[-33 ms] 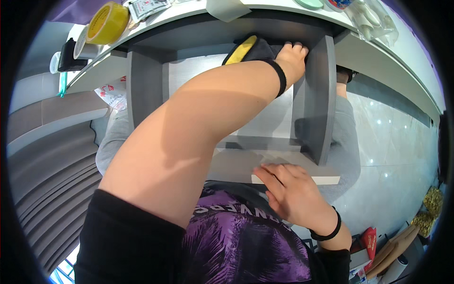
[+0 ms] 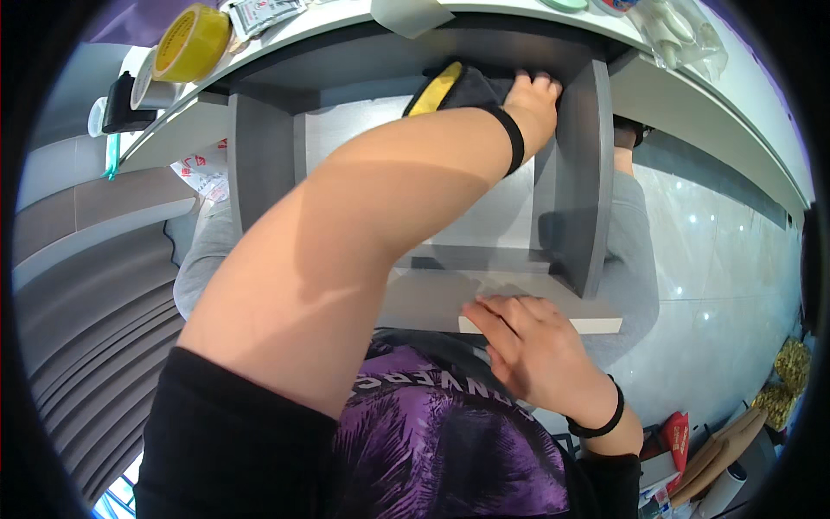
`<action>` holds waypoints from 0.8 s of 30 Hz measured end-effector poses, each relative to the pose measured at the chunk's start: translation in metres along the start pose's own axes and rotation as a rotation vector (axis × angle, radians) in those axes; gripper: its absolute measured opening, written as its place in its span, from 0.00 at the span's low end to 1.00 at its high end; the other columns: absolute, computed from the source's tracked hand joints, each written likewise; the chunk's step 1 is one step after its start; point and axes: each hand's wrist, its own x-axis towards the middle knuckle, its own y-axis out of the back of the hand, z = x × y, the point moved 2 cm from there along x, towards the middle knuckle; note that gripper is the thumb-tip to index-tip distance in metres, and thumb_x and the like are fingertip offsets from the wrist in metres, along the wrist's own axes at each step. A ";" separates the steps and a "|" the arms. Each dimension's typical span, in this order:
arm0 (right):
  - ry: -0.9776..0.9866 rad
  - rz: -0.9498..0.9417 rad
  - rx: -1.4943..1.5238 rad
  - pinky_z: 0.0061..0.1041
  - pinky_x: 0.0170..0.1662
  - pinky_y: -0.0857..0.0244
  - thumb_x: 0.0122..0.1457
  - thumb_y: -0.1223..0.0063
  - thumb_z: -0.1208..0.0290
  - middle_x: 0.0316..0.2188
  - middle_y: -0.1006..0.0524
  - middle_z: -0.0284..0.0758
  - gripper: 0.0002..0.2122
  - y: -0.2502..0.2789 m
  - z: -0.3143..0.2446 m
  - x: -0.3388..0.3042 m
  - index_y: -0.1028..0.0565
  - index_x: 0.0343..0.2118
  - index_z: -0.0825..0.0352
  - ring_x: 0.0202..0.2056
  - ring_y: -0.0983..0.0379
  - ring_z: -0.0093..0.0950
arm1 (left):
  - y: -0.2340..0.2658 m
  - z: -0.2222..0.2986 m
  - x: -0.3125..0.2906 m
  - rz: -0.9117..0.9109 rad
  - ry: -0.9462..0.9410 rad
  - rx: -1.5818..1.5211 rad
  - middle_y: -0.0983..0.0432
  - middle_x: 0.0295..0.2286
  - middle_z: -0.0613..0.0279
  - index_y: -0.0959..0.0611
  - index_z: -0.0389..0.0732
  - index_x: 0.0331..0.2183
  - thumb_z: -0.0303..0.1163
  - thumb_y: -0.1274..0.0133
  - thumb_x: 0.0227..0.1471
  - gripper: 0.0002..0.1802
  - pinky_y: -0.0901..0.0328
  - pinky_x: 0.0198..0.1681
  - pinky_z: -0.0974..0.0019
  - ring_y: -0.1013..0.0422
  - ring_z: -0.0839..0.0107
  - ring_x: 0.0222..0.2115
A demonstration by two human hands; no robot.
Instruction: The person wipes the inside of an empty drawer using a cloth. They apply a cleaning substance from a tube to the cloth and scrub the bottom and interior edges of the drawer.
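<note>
Head view: left hand (image 2: pixel 533 112) beside black-and-yellow item (image 2: pixel 469 90) in grey drawer (image 2: pixel 595 173), grip unclear; right hand (image 2: pixel 549 356), fingers loosely extended, lies at drawer front (image 2: pixel 596 326).

Two bare hands are in view, one left hand (image 2: pixel 533 108) and one right hand (image 2: pixel 546 356), with two black wristbands (image 2: pixel 512 143), one per wrist. There are two grey trouser legs (image 2: pixel 629 227), one grey drawer (image 2: pixel 584 177) and, inside it, one black-and-yellow fabric item (image 2: pixel 471 89). The white desk (image 2: pixel 761 143) bears two tape rolls (image 2: pixel 192 43), one yellow and one pale, one foil sachet (image 2: pixel 266 12) and one clear plastic bag (image 2: pixel 683 39). Two gold clumps (image 2: pixel 791 368) and one red box (image 2: pixel 677 438) show at lower right.
</note>
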 end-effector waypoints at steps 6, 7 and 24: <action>0.017 -0.017 0.047 0.28 0.43 0.39 0.39 0.46 0.76 0.41 0.32 0.39 0.26 0.003 0.004 0.000 0.33 0.46 0.69 0.38 0.34 0.34 | -0.007 0.005 -0.038 0.023 -0.136 0.025 0.40 0.44 0.67 0.23 0.48 0.43 0.33 0.46 0.40 0.22 0.38 0.35 0.62 0.41 0.62 0.43; 0.019 -0.015 0.056 0.28 0.43 0.39 0.39 0.46 0.76 0.41 0.32 0.39 0.26 0.003 0.005 -0.001 0.33 0.46 0.69 0.38 0.34 0.34 | -0.010 0.018 -0.051 0.063 -0.267 -0.012 0.39 0.42 0.66 0.22 0.50 0.39 0.33 0.45 0.38 0.20 0.39 0.34 0.63 0.41 0.63 0.43; 0.014 -0.017 -0.033 0.26 0.41 0.41 0.39 0.47 0.76 0.41 0.31 0.36 0.25 0.002 0.001 -0.001 0.33 0.46 0.69 0.37 0.35 0.31 | -0.021 -0.022 -0.049 0.102 -0.055 -0.053 0.37 0.41 0.63 0.32 0.63 0.51 0.39 0.52 0.48 0.25 0.38 0.39 0.64 0.39 0.62 0.41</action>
